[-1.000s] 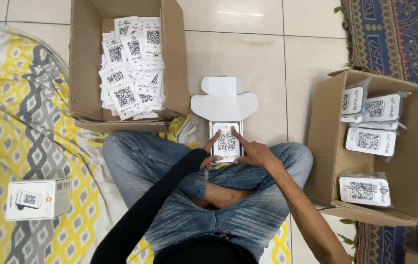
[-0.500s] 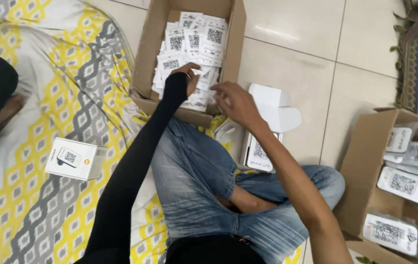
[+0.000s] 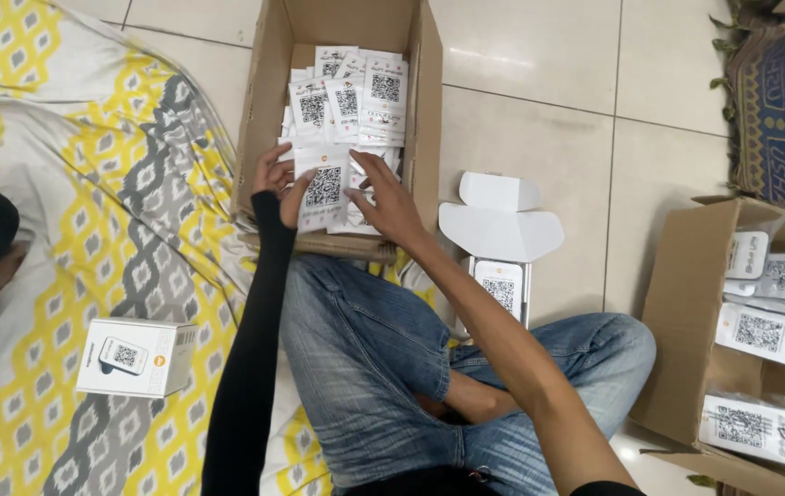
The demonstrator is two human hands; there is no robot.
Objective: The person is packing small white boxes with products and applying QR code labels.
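1. Held over the near end of the tall brown cardboard box (image 3: 425, 110): a white rectangular card with a square black code and a small orange dot (image 3: 324, 186), flat side up.
2. Left hand (image 3: 275, 179), black-sleeved, thumb and fingers pinching the card's left edge.
3. Right hand (image 3: 385, 197), bare arm stretched forward, fingers spread, tips on the card's right edge.
4. Just beside the right knee: small open white carton (image 3: 499, 241), flaps up.
5. Farther in the box: stacked white coded cards (image 3: 348, 96).
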